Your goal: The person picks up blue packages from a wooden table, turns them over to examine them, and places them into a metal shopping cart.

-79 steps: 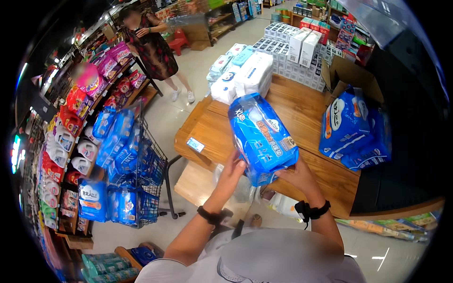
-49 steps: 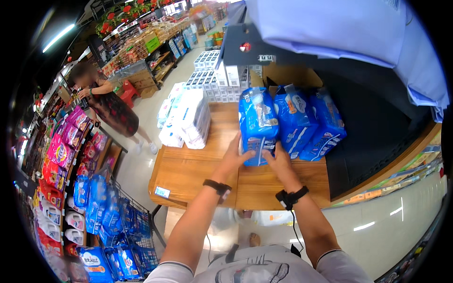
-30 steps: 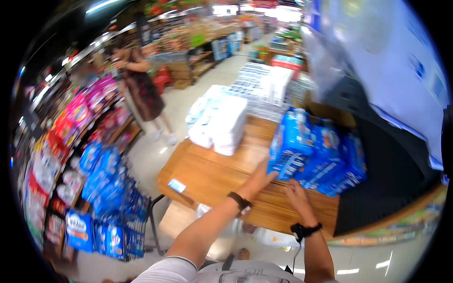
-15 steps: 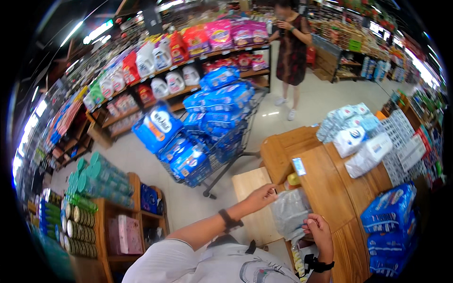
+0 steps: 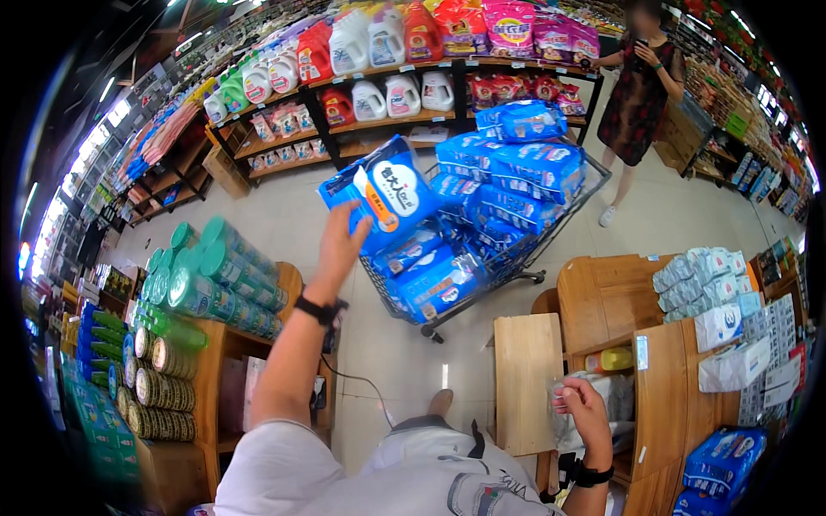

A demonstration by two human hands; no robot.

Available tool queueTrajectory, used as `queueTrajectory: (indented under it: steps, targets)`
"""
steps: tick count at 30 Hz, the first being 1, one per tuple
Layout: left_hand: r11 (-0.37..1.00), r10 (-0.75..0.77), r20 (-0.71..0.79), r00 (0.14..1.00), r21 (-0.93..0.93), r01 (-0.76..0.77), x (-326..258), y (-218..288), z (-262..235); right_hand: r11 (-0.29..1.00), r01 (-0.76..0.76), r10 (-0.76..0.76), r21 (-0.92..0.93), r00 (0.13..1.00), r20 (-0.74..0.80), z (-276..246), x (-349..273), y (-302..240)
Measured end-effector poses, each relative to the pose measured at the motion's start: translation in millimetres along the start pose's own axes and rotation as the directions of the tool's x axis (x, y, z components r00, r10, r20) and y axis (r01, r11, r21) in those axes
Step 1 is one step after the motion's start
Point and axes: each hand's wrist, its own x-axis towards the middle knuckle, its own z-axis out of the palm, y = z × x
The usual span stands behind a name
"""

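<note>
My left hand (image 5: 344, 241) reaches out over the floor to the shopping cart (image 5: 594, 185), fingers spread. Its fingertips overlap the lower left part of a large blue package (image 5: 391, 193) with a white and orange label, which leans on the cart's near left end. Whether they press on it I cannot tell. My right hand (image 5: 585, 413) is low on the right with curled fingers, beside the wooden cabinet's opening. A crumpled see-through plastic bag (image 5: 615, 396) lies in that opening, behind the hand. What the curled fingers hold, if anything, is not clear.
More blue packages (image 5: 533, 172) are heaped in the cart. Detergent jugs (image 5: 348, 43) line shelves behind it. Green-lidded canisters (image 5: 228, 262) stand on the left shelf unit. A pale wooden board (image 5: 527, 378) lies beside the cabinet (image 5: 688, 370). A person (image 5: 637, 95) stands at the back right.
My left hand has moved from the cabinet opening leftward and out to the blue package at the cart. My right hand stays by the cabinet. The view has swung left.
</note>
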Motion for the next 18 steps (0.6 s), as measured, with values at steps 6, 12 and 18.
queueTrajectory:
  steps: [6, 12, 18]
  targets:
    - [0.949, -0.041, 0.109, 0.993, 0.315, 0.004, 104, -96, -13, 1.0, 0.013, -0.014, 0.015, 0.999, 0.05, 50, 38, -12]
    - [0.917, -0.364, 0.461, 0.809, 0.331, 0.224, 141, -112, -1, 1.0, -0.005, 0.005, 0.005, 1.0, 0.028, 71, 50, -11]
    - [0.946, -0.31, 0.571, 0.761, 0.264, 0.187, 138, -80, 1, 0.999, -0.022, 0.022, 0.036, 1.0, -0.008, 74, 49, -3]
